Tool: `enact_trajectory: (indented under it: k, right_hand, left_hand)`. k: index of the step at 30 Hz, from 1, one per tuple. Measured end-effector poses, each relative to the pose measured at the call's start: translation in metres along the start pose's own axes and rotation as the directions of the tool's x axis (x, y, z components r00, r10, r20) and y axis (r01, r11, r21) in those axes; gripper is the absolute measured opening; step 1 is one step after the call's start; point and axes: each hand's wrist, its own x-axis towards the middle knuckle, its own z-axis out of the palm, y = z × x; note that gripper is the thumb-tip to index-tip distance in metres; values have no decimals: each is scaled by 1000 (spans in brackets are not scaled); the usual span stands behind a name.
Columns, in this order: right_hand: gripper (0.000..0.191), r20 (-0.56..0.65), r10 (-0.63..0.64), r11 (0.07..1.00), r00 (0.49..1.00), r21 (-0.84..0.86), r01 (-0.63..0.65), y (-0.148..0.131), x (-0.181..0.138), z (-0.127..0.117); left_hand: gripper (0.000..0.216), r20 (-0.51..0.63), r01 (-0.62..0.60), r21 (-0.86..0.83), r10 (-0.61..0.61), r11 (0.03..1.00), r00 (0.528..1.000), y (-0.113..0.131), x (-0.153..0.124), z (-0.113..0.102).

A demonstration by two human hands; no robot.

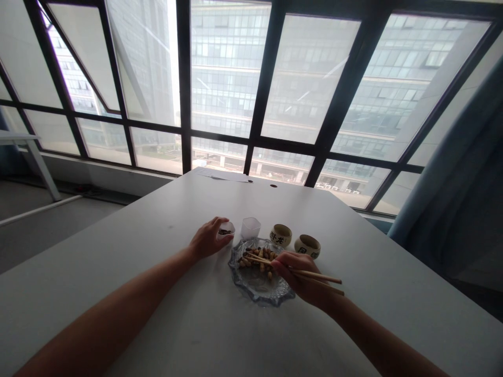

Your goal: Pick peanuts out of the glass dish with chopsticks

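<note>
My left hand is closed round the side of a small clear plastic cup with dark bits inside. In my right hand is a pair of chopsticks, their tips down among peanuts in a scalloped glass bowl. Some darker pieces lie among the peanuts. Whether the chopstick tips grip anything is too small to tell. A second translucent cup stands just behind the bowl. To its right are two beige ceramic cups with dark characters, one nearer the middle and one farther right.
The white table runs back toward large windows. At its far end lie white paper and a small dark round spot. A blue curtain hangs at the right. Another white table stands at the far left.
</note>
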Motion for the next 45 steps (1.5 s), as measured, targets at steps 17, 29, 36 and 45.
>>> enact_trajectory:
  k: [17, 29, 36, 45]
  right_hand:
    - [31, -126, -40, 996, 991, -81, 30, 5, -6, 2]
    - [36, -141, 78, 995, 987, 70, -69, 6, -5, 3]
    - [49, -381, 650, 685, 657, 668, -290, 26, 10, -25]
    - [37, -309, 801, 492, 512, 828, -271, 46, 11, -39]
  left_hand:
    - [43, 10, 12, -18, -12, 1000, 1000, 2, 0, -2]
    - [43, -7, 1, -22, -2, 1000, 1000, 0, 0, 0]
    - [43, -5, 4, -24, -4, 1000, 1000, -1, 0, 1]
    - [44, 24, 19, -22, -18, 1000, 1000, -2, -1, 1]
